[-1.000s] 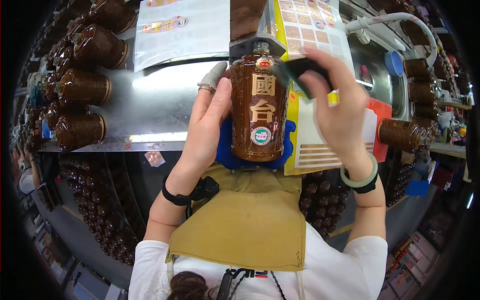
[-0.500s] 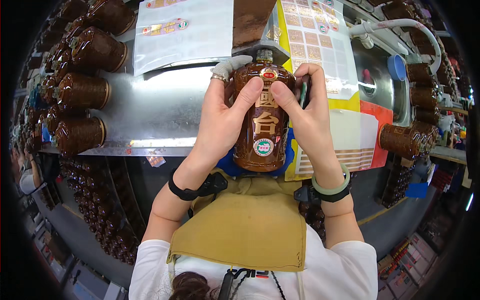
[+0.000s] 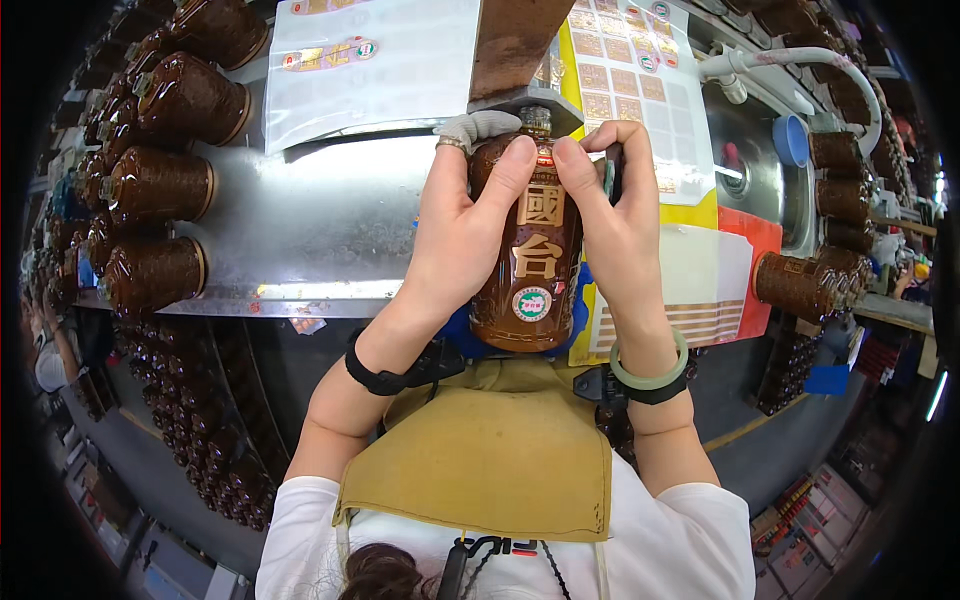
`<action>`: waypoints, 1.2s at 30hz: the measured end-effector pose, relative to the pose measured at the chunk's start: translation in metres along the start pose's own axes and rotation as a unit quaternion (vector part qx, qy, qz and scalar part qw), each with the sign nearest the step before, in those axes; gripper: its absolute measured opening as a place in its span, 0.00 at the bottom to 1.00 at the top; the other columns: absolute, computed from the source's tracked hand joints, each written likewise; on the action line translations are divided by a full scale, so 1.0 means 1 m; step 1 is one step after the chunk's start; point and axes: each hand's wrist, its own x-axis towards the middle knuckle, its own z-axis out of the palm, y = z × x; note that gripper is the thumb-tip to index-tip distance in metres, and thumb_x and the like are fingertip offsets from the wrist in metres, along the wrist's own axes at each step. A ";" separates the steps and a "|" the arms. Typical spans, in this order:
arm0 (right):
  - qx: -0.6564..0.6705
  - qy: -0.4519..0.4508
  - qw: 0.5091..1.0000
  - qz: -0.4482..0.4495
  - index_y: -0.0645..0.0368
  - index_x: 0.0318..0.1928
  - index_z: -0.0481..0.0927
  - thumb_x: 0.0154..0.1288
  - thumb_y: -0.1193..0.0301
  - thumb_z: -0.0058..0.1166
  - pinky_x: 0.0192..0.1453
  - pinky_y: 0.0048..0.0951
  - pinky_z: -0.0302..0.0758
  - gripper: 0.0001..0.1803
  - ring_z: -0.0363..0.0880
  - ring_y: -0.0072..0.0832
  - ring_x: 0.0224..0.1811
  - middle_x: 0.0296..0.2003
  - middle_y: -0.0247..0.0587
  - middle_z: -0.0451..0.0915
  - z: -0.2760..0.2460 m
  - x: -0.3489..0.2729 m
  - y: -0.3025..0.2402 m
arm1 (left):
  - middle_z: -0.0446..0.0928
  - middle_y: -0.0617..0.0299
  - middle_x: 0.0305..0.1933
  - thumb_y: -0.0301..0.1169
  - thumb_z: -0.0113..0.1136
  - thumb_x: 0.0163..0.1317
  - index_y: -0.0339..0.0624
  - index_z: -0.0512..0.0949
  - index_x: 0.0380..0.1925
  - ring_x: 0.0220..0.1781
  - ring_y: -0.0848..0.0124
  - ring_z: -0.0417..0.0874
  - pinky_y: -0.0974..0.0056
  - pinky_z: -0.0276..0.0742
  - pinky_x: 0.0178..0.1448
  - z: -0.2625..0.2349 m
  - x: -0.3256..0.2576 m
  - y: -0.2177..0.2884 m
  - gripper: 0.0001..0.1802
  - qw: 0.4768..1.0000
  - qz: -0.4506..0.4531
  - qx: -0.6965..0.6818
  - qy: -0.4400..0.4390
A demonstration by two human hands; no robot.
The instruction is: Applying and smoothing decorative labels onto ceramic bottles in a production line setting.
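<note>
Between my two hands a brown glass bottle (image 3: 531,265) lies with its neck away from me, gold characters and a round green-and-white sticker (image 3: 532,304) facing up. My left hand (image 3: 462,215) grips its left shoulder, thumb pressed near the top; a grey finger cover (image 3: 480,127) is on that hand. From the other side my right hand (image 3: 622,225) closes on the bottle, its thumb beside the left one. Both thumbs partly cover a small red-and-gold oval label (image 3: 545,152). A dark, partly green flat object (image 3: 612,175) sits within my right fingers, mostly hidden. Blue material (image 3: 465,330) shows under the bottle.
Several brown bottles (image 3: 160,184) line the left of the metal bench (image 3: 300,215). Label sheets lie at the back left (image 3: 370,80) and back right (image 3: 640,100). A brown post (image 3: 515,50) stands ahead. On the right are a sink (image 3: 800,210), a blue cup (image 3: 790,138) and more bottles (image 3: 800,279).
The bottle has shifted slightly toward me. Both thumbs have moved closer together over the oval label, covering more of it, and more of the upper gold character shows.
</note>
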 end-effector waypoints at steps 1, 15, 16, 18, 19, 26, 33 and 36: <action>-0.017 0.002 1.000 -0.020 0.60 0.43 0.69 0.72 0.65 0.64 0.45 0.22 0.70 0.17 0.68 0.19 0.38 0.36 0.32 0.71 0.000 0.001 0.003 | 0.80 0.59 0.50 0.39 0.62 0.75 0.35 0.74 0.56 0.50 0.76 0.80 0.67 0.78 0.54 0.000 0.000 -0.001 0.20 1.000 0.001 -0.014 -0.002; -0.061 0.020 0.998 -0.024 0.60 0.39 0.69 0.71 0.66 0.64 0.39 0.23 0.66 0.16 0.63 0.18 0.35 0.33 0.31 0.67 0.003 0.004 0.007 | 0.78 0.60 0.49 0.34 0.61 0.75 0.38 0.72 0.54 0.50 0.75 0.78 0.67 0.76 0.56 0.002 0.009 -0.004 0.16 0.999 0.000 -0.038 0.002; -0.053 0.022 0.998 -0.021 0.60 0.39 0.69 0.71 0.66 0.64 0.38 0.23 0.66 0.16 0.63 0.18 0.35 0.33 0.31 0.67 0.004 0.005 0.006 | 0.77 0.60 0.50 0.34 0.60 0.75 0.38 0.72 0.55 0.50 0.75 0.78 0.67 0.76 0.56 0.001 0.010 -0.005 0.16 0.999 -0.003 -0.043 -0.002; -0.045 0.025 0.998 -0.019 0.60 0.39 0.69 0.71 0.67 0.64 0.38 0.23 0.65 0.16 0.63 0.18 0.34 0.33 0.31 0.67 0.004 0.004 0.006 | 0.77 0.60 0.50 0.34 0.60 0.75 0.38 0.71 0.55 0.51 0.75 0.77 0.67 0.76 0.56 0.000 0.011 -0.007 0.16 0.999 -0.007 -0.047 -0.007; -0.037 0.025 0.999 -0.011 0.60 0.39 0.69 0.71 0.67 0.64 0.38 0.23 0.66 0.16 0.63 0.18 0.35 0.33 0.31 0.67 0.004 0.004 0.005 | 0.76 0.60 0.50 0.33 0.59 0.75 0.38 0.71 0.55 0.51 0.75 0.77 0.66 0.76 0.56 0.000 0.012 -0.007 0.16 0.999 -0.007 -0.046 -0.006; 0.003 0.030 1.000 -0.009 0.59 0.40 0.70 0.71 0.67 0.65 0.41 0.21 0.67 0.15 0.64 0.16 0.37 0.33 0.29 0.69 0.005 0.003 0.004 | 0.74 0.60 0.53 0.35 0.59 0.76 0.39 0.71 0.58 0.52 0.75 0.77 0.67 0.77 0.56 0.003 0.008 -0.003 0.17 0.998 0.000 -0.056 0.007; 0.039 -0.013 0.999 0.017 0.58 0.46 0.70 0.71 0.66 0.66 0.48 0.20 0.70 0.17 0.68 0.16 0.41 0.39 0.28 0.70 -0.007 -0.012 0.006 | 0.75 0.60 0.53 0.35 0.60 0.76 0.37 0.70 0.62 0.53 0.75 0.77 0.68 0.76 0.57 0.001 0.006 -0.006 0.21 0.998 0.047 -0.026 -0.012; 0.005 -0.011 1.000 -0.018 0.58 0.46 0.70 0.71 0.67 0.66 0.50 0.21 0.70 0.17 0.68 0.18 0.42 0.40 0.30 0.70 -0.007 -0.012 0.009 | 0.75 0.59 0.53 0.34 0.60 0.76 0.37 0.69 0.62 0.53 0.75 0.77 0.67 0.76 0.56 0.001 0.006 -0.007 0.21 0.997 0.078 -0.001 -0.016</action>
